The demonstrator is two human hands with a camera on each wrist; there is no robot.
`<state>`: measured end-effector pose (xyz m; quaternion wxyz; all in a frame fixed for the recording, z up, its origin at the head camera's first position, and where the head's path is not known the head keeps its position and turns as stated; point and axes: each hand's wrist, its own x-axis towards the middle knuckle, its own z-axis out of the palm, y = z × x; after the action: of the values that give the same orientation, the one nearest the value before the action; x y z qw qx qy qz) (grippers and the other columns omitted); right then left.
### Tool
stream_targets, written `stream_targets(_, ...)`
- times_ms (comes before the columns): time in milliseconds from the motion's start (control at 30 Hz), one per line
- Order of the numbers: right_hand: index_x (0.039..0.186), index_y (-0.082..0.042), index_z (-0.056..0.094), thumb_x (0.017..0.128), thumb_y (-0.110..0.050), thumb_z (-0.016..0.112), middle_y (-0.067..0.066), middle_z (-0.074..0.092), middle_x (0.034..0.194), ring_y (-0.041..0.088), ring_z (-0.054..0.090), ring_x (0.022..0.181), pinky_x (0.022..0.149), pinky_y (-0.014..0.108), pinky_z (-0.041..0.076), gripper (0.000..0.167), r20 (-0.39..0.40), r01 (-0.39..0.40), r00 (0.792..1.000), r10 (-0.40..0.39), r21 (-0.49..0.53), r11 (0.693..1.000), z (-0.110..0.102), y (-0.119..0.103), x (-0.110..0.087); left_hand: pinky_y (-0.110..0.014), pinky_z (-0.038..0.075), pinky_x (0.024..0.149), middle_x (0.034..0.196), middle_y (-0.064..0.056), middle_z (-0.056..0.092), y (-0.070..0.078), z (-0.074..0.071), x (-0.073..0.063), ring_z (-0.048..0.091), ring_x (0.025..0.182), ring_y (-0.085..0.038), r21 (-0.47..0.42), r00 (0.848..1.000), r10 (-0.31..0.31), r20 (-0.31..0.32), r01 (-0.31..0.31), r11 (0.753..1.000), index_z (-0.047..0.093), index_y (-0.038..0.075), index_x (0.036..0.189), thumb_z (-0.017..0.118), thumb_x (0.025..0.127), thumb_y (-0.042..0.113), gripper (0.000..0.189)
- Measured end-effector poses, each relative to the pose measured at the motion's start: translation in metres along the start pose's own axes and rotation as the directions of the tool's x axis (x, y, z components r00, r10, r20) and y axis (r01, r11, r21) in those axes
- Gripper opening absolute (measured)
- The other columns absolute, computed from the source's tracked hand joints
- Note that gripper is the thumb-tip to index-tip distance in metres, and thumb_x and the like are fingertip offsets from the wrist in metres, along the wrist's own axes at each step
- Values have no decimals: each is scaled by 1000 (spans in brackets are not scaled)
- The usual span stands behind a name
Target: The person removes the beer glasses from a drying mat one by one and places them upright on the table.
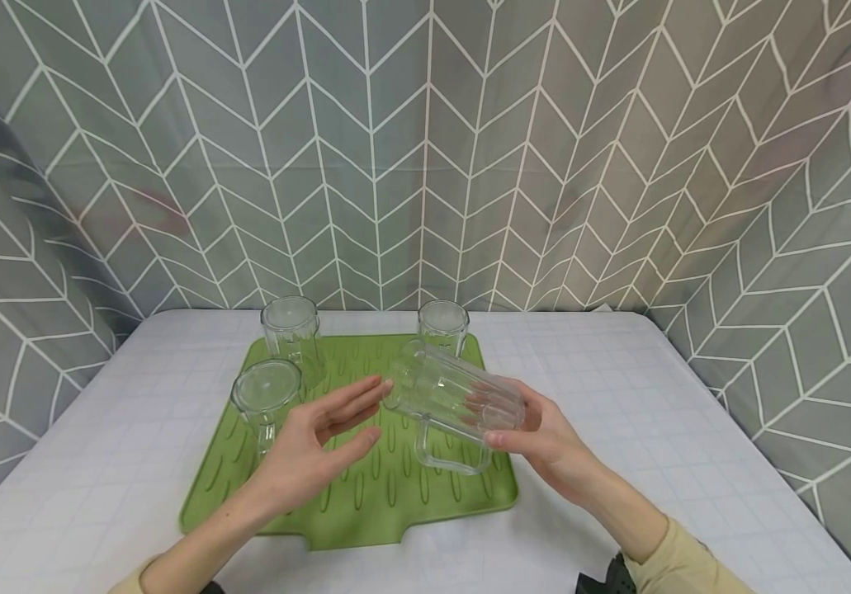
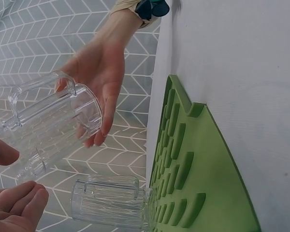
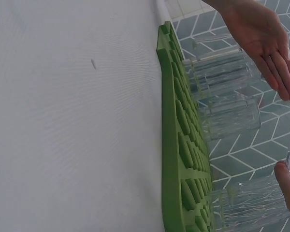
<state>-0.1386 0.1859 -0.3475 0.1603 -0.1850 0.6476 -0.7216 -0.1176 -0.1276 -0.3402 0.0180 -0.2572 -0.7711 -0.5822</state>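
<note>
A clear glass mug (image 1: 443, 392) hangs tilted above a green ridged drying mat (image 1: 366, 516), its handle on the lower side. My right hand (image 1: 562, 454) grips the mug round its right end, thumb in front and fingers behind the glass. At the opposite end is my left hand (image 1: 309, 450), fingers straight and thumb apart, fingertips right at the glass. In the left wrist view the held mug (image 2: 53, 116) slants between the two hands, with the right palm (image 2: 99, 67) turned toward the camera.
Three more glass mugs stand on the mat: one at back left (image 1: 291, 330), one at front left (image 1: 267, 392) beside my left hand, one at back right (image 1: 443, 322) behind the held mug. A white cloth (image 1: 581, 371) covers the table; patterned curtains (image 1: 425, 165) enclose it.
</note>
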Motion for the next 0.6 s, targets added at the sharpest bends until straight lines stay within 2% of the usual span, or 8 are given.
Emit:
stream_targets(400,143,-3,45,86,-9,72,8,59,139,23,59,126,107,32,49,63,18,-6,1000,6,-3,1000,5,6,1,-23,47,106,149,-4,52,1,0,0,56,130,-28,-47,998,60,-3,-60,997,43,14,151,65,96,8,60)
stream_targets(600,143,-3,44,86,-8,72,7,58,140,21,59,125,107,31,49,65,19,-21,1000,21,-14,1000,6,9,0,-26,47,107,148,-4,53,1,2,0,57,130,-22,-51,996,86,-4,-86,995,44,15,151,65,96,6,60)
